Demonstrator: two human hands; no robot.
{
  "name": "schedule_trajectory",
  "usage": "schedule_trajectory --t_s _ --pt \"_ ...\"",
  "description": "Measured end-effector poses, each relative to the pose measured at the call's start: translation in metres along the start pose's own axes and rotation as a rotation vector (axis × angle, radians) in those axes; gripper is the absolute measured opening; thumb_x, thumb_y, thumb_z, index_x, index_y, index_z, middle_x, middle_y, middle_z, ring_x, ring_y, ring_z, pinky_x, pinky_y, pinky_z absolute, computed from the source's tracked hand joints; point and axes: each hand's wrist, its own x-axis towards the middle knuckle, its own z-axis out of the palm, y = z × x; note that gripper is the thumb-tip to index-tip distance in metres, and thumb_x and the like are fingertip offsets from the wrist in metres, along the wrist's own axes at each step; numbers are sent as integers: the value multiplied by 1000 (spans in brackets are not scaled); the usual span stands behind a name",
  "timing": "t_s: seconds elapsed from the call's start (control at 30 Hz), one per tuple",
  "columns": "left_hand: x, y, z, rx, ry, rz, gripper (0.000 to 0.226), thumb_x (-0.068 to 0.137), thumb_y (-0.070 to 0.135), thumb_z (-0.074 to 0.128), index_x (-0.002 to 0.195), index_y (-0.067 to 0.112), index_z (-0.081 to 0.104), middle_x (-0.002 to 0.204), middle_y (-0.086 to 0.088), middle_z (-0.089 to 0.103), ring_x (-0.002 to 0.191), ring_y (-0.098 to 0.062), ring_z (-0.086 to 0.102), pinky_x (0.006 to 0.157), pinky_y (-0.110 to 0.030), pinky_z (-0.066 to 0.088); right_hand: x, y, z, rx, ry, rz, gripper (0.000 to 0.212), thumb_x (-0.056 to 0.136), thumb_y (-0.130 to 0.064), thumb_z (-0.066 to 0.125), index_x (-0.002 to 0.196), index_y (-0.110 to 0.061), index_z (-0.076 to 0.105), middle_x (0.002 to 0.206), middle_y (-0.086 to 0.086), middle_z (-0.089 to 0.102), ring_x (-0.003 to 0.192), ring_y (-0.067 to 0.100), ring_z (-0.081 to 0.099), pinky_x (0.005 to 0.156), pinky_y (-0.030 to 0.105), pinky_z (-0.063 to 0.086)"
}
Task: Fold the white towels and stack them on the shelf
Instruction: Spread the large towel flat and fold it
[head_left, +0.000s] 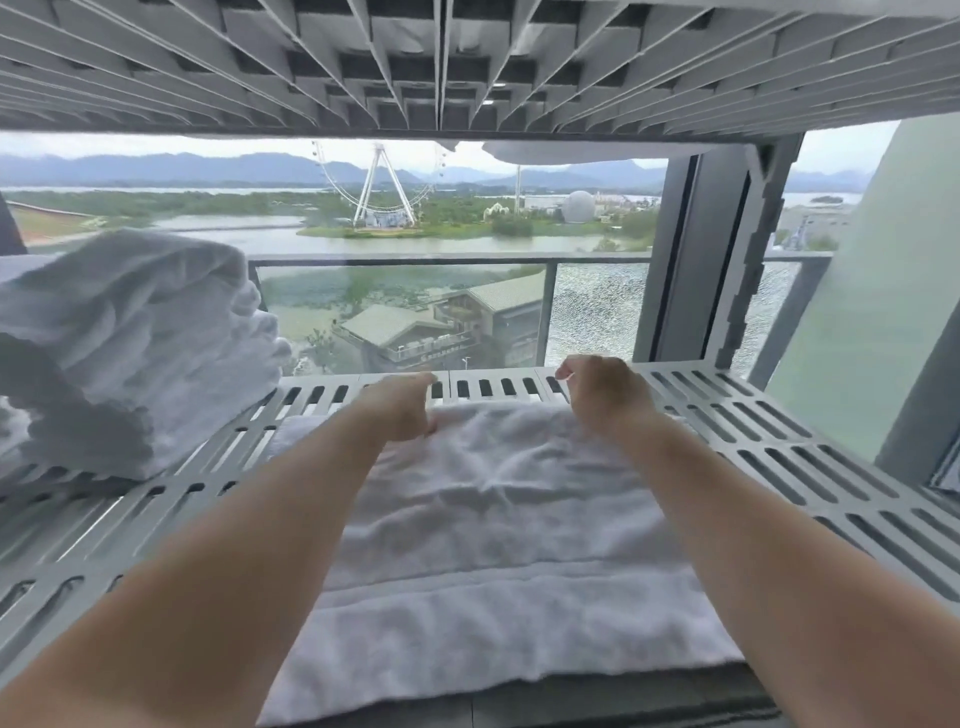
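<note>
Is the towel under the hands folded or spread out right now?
Spread out: the towel lies flat along the shelf, its near edge overhanging the front, left hand and right hand at its far edge.

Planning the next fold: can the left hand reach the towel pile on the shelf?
Probably yes: the towel pile lies on the same shelf, left of the left hand, with only bare slats between. That hand is at the flat towel's far edge.

Both bare forearms extend forward toward the far side, roughly parallel and apart. The left hand (400, 410) and the right hand (605, 397) are palm down with fingers curled inward. Whether either hand grips anything cannot be determined.
</note>
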Motion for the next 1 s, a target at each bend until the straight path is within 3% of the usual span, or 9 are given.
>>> schedule_trajectory --t_s 0.1,0.2,0.33,0.47,0.57,0.67,0.73,0.83,1.0 --pt "11 -5 0 1 -78 31 52 85 24 69 136 20 59 132 -4 62 121 -27 57 99 -35 49 20 0 9 -12 -279 5 44 89 -5 49 126 -23 65 130 4 64 117 24 60 99 33 48" --pt "12 -2 -4 -7 -82 52 18 72 17 65 88 18 71 86 -1 68 87 -26 64 67 -28 50 36 0 6 76 -481 3 38 84 -7 60 115 -24 74 117 -3 69 104 17 61 90 26 47" --pt "5 5 -15 58 48 46 22 74 21 66 96 25 62 95 2 61 89 -21 57 68 -28 44 43 5 -4 276 -767 -24 11 74 -13 72 81 -19 77 77 -7 69 82 16 63 78 30 50" --pt "-7 11 -12 152 332 17 25 81 23 62 107 25 59 112 0 58 103 -25 60 70 -32 39 51 2 -4 237 -372 -180 13 80 -16 68 90 -13 74 80 0 65 76 17 59 60 22 44" --pt "-13 10 -16 81 177 -5 33 81 44 76 98 22 58 103 0 56 96 -21 56 71 -32 39 32 -3 0 147 156 -339 13 83 -18 59 92 -21 68 92 3 68 85 26 63 65 29 46" --pt "-21 9 -20 -144 -160 -32 56 79 77 58 77 23 73 75 4 63 72 -12 59 66 -31 39 12 4 6 92 -22 -481 12 80 -27 57 83 -22 67 89 0 68 83 25 63 67 31 50" --pt "-20 6 -21 -212 -58 -62 51 88 71 51 73 28 75 71 3 67 67 -10 62 65 -30 40 13 8 2 127 -142 -446 24 81 -35 53 70 -16 64 69 -1 65 70 24 62 61 31 50" --pt "-14 3 -16 -117 37 -90 20 85 45 71 96 28 74 98 5 72 89 -15 65 78 -28 48 25 0 -4 101 143 -380 39 88 -32 56 54 -15 46 49 -5 45 57 26 51 49 26 31" --pt "-5 4 -19 -70 -201 -80 35 73 49 80 101 31 72 94 16 67 92 -8 63 88 -30 51 37 -18 -12 -34 -236 -320 18 91 -21 60 96 -15 75 100 9 72 101 28 65 78 28 47"
